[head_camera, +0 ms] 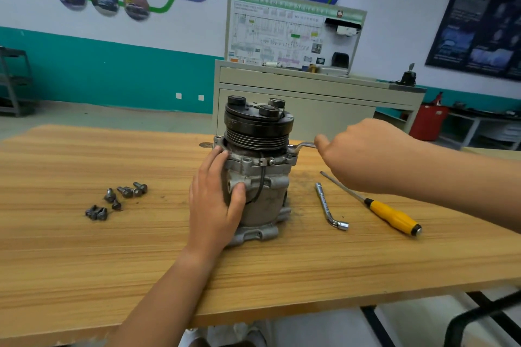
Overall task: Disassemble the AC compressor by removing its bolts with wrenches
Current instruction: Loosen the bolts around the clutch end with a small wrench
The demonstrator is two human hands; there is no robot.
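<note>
compressor (256, 172): stands upright near the middle of the wooden table (84, 248), black grooved pulley (258, 127) on top, grey housing below.
left hand (217, 200): cups the housing's left side, thumb laid across the front, fingers reaching round toward the flange.
right hand (363, 155): fingers curled tight round the handle of a ring wrench (303, 146), thumb pointing toward the compressor.
ring wrench: bent shank, its head at the flange on the compressor's right side, just under the pulley; the bolt itself is too small to make out.
loose bolts (115, 200): a scattered cluster on the table, well left of the compressor.
l-shaped socket wrench (328, 207): lies flat right of the compressor.
screwdriver (389, 215): yellow handle, lies just beside the socket wrench, farther right.
</note>
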